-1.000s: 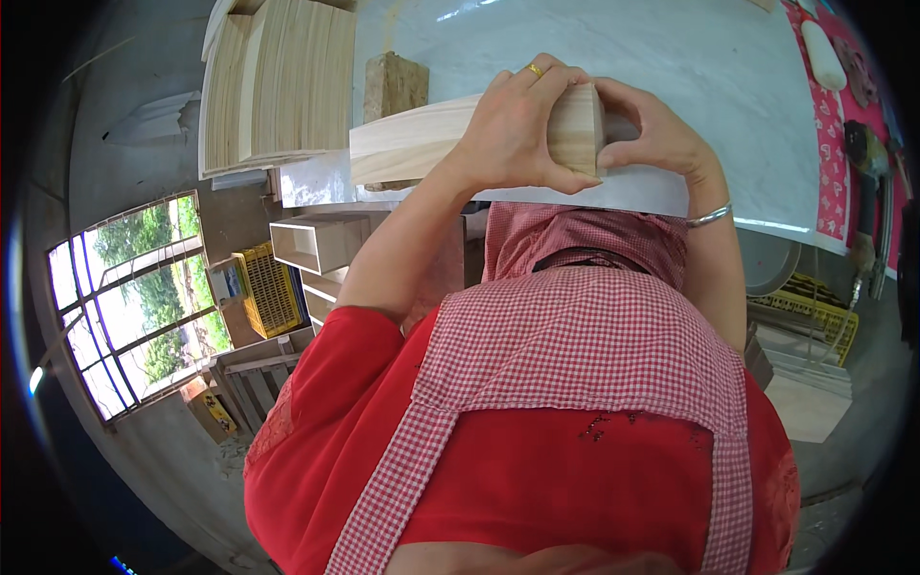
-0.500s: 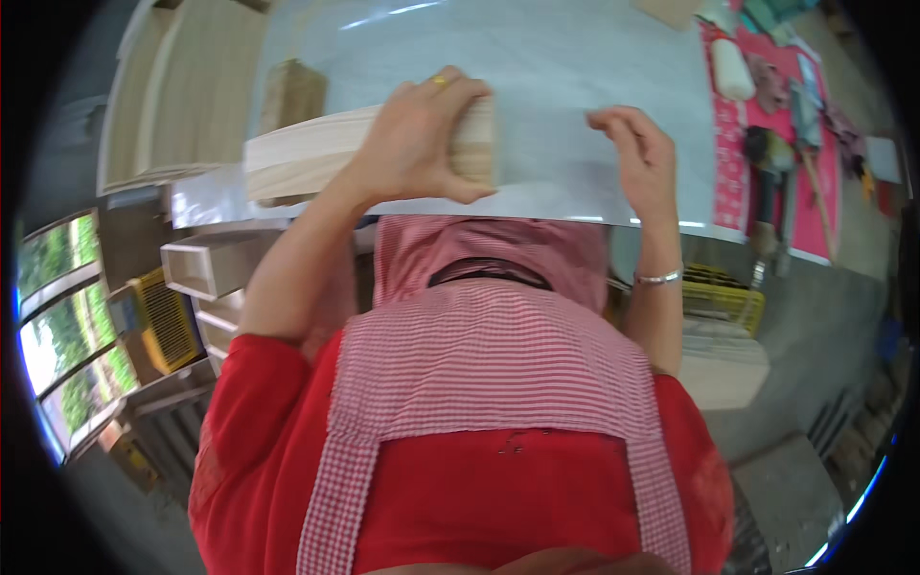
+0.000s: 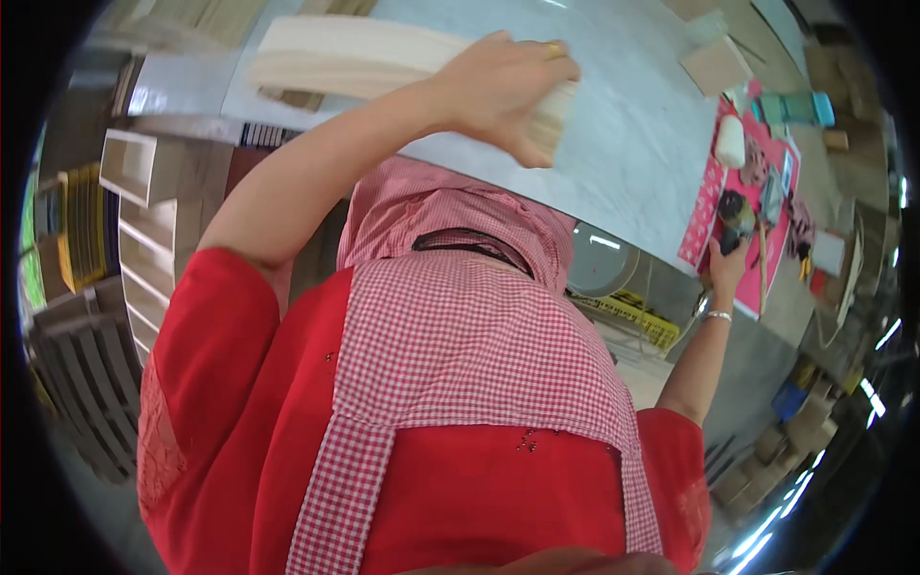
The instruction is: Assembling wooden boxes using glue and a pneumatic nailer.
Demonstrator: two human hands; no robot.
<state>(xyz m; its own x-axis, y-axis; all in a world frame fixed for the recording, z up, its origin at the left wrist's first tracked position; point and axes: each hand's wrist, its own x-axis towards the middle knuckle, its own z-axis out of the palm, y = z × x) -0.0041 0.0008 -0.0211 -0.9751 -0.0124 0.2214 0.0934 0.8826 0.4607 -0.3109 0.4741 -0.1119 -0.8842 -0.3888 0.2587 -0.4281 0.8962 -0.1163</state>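
My left hand (image 3: pixel 508 91) is closed over the right end of a pale wooden frame (image 3: pixel 345 53), thumb on the near side and fingers over the far side. The frame stands on the pale tabletop (image 3: pixel 632 153); a gap shows under its left part. Out to the right, my right hand (image 3: pixel 730 266) has its fingers closed around a dark-handled tool (image 3: pixel 733 238) on a pink patterned cloth (image 3: pixel 704 225). My fingers cover part of that tool, and its kind cannot be made out. Beside it lie a wooden stick handle (image 3: pixel 763 259) and a white bottle (image 3: pixel 730 144).
A teal bottle (image 3: pixel 795 108) and a small wooden board (image 3: pixel 717 65) sit at the far right. Crumpled rags (image 3: pixel 754 168) lie on the cloth. At left below the tabletop stands a pale wooden shelf unit (image 3: pixel 149 235), with a yellow crate (image 3: pixel 81 230) beyond it.
My right hand has moved right, from above the tabletop to the dark-handled tool, and closed on it. My left hand keeps its hold on the frame. The view has turned to the right.
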